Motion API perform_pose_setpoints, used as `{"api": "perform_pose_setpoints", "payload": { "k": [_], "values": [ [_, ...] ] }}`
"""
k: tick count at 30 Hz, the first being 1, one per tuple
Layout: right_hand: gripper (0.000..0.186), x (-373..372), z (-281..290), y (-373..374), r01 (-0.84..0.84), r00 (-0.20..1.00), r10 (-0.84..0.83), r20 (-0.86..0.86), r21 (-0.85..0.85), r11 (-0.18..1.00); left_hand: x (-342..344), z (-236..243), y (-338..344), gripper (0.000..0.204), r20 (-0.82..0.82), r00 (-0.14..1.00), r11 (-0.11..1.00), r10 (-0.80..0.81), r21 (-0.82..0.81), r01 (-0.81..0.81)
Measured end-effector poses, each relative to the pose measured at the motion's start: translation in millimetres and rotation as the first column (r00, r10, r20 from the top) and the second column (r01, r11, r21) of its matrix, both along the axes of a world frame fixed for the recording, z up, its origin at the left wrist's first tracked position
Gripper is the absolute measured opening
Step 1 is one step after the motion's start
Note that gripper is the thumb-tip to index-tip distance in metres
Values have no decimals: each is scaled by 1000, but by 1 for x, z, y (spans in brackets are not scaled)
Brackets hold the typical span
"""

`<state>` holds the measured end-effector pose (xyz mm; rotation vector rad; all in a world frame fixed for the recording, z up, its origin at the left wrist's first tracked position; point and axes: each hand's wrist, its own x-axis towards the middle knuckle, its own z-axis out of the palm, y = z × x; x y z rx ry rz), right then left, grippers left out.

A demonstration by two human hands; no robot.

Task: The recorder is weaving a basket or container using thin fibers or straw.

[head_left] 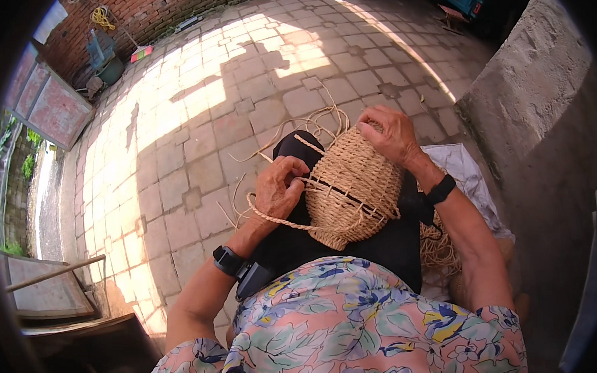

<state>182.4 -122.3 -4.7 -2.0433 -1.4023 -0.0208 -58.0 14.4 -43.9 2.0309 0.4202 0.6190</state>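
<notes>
A tan woven straw basket (372,172) lies tilted across my lap, with a long dark slit running across its weave. At the slit's left end, my left hand (280,187) is closed, thumb and fingers pinching a thin straw strand. Below that hand, a twisted straw cord (283,221) curves from my wrist side to the basket's lower left. My right hand (390,136) is bent over the basket's far right edge, gripping it; its fingertips are partly hidden behind the weave. Loose straw ends (328,117) stick out past the basket's far side.
On my right, a white sack (454,161) and a heap of straw cord (438,250) lie beside my leg. A rough concrete wall (532,73) rises beyond them. Paving bricks (209,147) cover the yard ahead. A wooden board (51,290) stands at left.
</notes>
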Motion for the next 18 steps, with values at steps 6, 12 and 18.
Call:
{"api": "perform_pose_setpoints", "payload": {
  "k": [6, 12, 18],
  "values": [
    [19, 3, -4, 3, -29, 1000, 30, -11, 48, 998, -2, 25, -3, 11, -11, 981, 848, -195, 501, 174],
    [18, 1, -1, 0, -24, 999, 26, -30, 51, 998, 6, 13, -3, 11, -86, 996, 740, -14, 669, 68],
    [17, 4, -4, 0, -21, 1000, 21, -9, 41, 999, 6, 18, 14, 16, -20, 1000, 820, 6, 572, 7]
  ]
}}
